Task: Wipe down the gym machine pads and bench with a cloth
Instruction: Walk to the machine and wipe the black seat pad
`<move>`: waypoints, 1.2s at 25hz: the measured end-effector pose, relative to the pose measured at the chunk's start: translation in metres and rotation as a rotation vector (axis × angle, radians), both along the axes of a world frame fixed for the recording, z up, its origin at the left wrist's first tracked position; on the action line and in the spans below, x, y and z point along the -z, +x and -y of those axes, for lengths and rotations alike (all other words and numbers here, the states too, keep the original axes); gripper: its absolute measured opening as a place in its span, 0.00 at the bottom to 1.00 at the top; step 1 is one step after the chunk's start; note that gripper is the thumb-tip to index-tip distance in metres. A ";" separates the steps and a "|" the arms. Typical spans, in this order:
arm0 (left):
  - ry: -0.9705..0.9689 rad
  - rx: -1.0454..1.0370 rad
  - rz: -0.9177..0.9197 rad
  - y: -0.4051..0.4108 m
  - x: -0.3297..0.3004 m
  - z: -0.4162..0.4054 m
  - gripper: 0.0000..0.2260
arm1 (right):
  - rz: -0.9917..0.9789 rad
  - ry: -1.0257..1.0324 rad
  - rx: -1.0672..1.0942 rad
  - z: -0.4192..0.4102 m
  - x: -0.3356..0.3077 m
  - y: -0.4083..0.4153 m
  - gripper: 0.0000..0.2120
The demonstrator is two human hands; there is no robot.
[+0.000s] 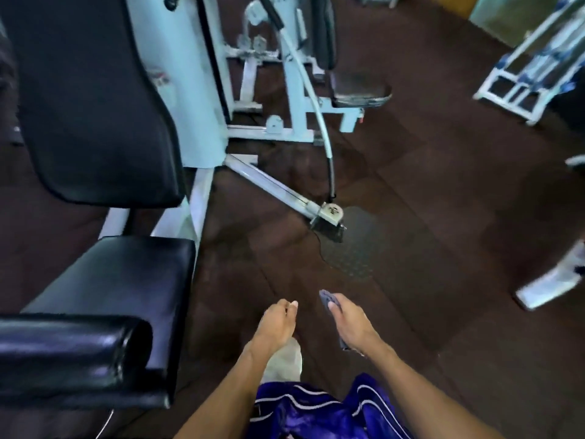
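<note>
Seemingly grey cloth point(329, 304) in right hand point(353, 326), off the seat pad point(126, 280).

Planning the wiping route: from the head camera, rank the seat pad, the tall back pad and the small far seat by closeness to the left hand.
From the left hand:
1. Seat pad, just to its left.
2. Back pad, upper left, upright.
3. Small far seat, top centre, across the floor.

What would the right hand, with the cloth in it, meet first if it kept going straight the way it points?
Probably the textured floor plate. The right hand, its grip closed on the dark cloth, points forward and slightly left over bare floor; nothing stands between. Depth is unclear, so it may pass above the plate.
</note>
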State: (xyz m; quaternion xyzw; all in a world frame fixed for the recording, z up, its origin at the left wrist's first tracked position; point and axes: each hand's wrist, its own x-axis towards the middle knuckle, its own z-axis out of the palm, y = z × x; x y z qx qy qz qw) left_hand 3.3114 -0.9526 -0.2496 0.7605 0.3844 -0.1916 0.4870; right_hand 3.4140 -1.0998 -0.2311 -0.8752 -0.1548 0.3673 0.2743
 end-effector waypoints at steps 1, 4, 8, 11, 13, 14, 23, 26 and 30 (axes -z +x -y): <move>-0.009 -0.037 0.003 0.015 -0.002 -0.024 0.18 | -0.013 -0.013 -0.058 -0.028 0.000 0.018 0.15; 0.024 -0.181 0.032 0.041 -0.007 -0.089 0.18 | -0.015 -0.009 -0.224 -0.113 -0.001 0.058 0.14; 0.092 -0.436 0.003 0.040 0.000 -0.157 0.17 | -0.043 0.014 -0.498 -0.223 0.006 0.089 0.15; 0.165 -0.672 -0.035 0.023 0.014 -0.197 0.17 | -0.007 0.003 -0.809 -0.304 0.026 0.095 0.16; 0.205 -0.803 -0.076 0.013 0.024 -0.214 0.19 | -0.002 -0.007 -0.978 -0.347 0.042 0.094 0.16; 0.237 -0.863 -0.110 0.007 0.031 -0.222 0.20 | 0.007 -0.010 -1.069 -0.369 0.049 0.091 0.17; 0.480 -1.114 -0.569 -0.023 0.067 -0.289 0.25 | -0.275 0.076 -1.433 -0.508 0.105 0.052 0.17; 0.548 -1.089 -0.664 -0.055 0.115 -0.308 0.23 | -0.335 0.164 -1.365 -0.532 0.154 0.019 0.18; 0.624 -1.076 -0.746 -0.089 0.172 -0.324 0.24 | -0.327 0.329 -1.244 -0.553 0.219 -0.034 0.20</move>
